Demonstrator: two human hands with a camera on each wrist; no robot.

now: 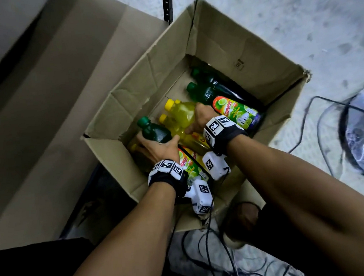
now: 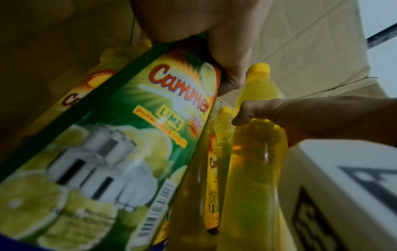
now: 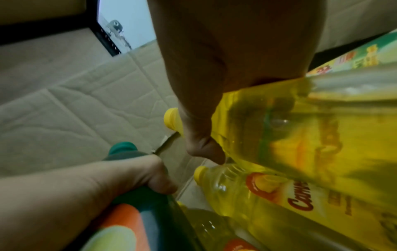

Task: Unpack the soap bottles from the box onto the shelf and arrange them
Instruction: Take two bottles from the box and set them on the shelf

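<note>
Head view, right hand (image 1: 200, 118) fingers hidden behind yellow bottle (image 1: 182, 115)

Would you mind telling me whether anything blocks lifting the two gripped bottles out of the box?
Nothing visible does: the box is open, the left hand grips a green bottle, the right hand a yellow bottle.

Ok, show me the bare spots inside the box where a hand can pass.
Bare box floor shows along the far wall, beyond the yellow caps and left of the green bottles. Everywhere nearer is packed with bottles, where left hand and right hand each grip one.
</note>
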